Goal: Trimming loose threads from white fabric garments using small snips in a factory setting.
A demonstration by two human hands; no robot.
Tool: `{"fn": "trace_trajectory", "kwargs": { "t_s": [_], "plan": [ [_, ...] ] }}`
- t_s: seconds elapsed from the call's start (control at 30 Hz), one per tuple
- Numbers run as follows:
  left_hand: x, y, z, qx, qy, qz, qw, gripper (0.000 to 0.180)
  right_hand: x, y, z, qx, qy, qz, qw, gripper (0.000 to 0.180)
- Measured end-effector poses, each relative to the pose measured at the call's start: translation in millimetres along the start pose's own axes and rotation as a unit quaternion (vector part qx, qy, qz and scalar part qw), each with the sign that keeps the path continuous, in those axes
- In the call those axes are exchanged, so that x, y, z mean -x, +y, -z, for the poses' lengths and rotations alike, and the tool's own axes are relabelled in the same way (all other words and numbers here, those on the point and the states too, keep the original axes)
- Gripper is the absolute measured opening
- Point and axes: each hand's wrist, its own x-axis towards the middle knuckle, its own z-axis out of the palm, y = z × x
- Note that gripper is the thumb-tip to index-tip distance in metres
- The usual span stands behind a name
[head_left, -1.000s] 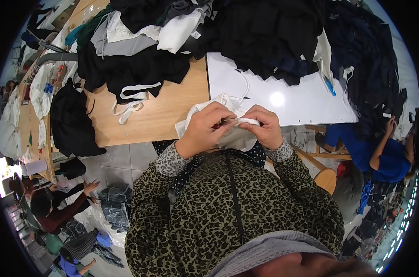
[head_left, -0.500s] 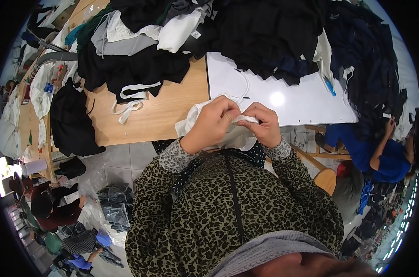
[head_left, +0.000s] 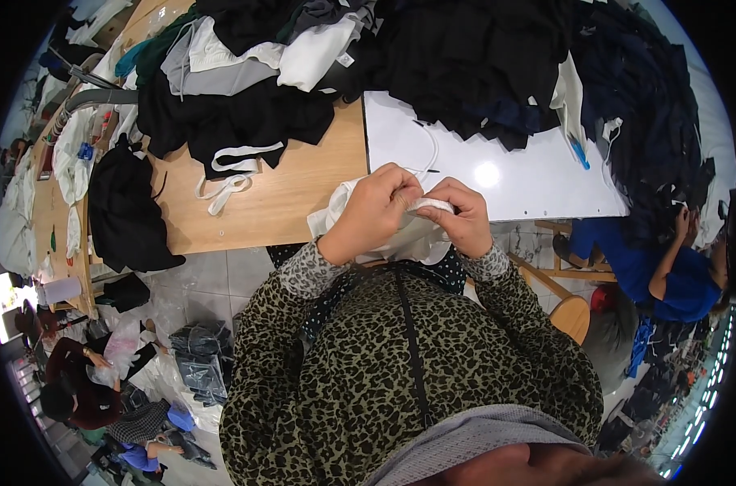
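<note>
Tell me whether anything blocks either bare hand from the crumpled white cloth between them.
Nothing visible does. The bare right hand pinches a folded edge of the crumpled white cloth directly, and the bare left hand has its fingertips right by that edge; whether they grip anything is hidden.

Black clothes are lying on the table; a white strap is looping at their edge. A stool is standing at right. At left, a person is holding plastic.
</note>
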Motion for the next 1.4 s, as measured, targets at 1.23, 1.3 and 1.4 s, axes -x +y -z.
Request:
{"fn": "trace_trajectory", "kwargs": {
  "t_s": [1.23,1.3,1.4],
  "plan": [
    [-3,-30,-19,0.044,0.023,0.141,0.989,0.019,12,37,-6,0.092,-0.008,0.081,0.992,0.038],
    [-3,-26,-20,-0.015,0.035,0.082,0.996,0.020,12,39,-6,0.122,-0.021,0.127,0.984,0.040],
    [-4,-22,-18,-0.019,0.036,0.068,0.997,0.022,15,38,-7,0.111,-0.022,0.120,0.986,0.038]
  ]
}}
